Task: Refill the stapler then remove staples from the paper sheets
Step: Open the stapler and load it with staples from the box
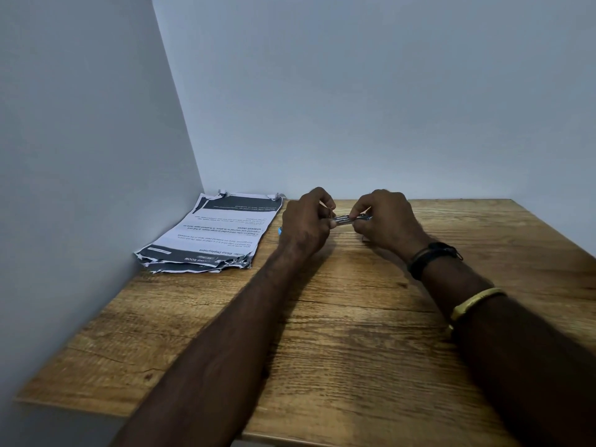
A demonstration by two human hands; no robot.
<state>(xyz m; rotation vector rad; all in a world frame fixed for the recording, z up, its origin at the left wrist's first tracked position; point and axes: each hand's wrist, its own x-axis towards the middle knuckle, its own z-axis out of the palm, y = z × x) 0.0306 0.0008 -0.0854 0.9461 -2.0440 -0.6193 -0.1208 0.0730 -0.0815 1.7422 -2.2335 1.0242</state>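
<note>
While both arms stretch over the table (354, 333), left hand (306, 221) and right hand (387, 217) pinch a metal piece (345, 219), its ends hidden in their grip.

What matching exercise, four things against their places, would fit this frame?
Things:
1 paper stack
2 silvery metal piece
3 black band
4 gold bangle

Places:
A on the right wrist
B pinched between left hand and right hand
C far left corner of the table
D up the right forearm, nearer the camera

Pairs: 1-C, 2-B, 3-A, 4-D
</note>
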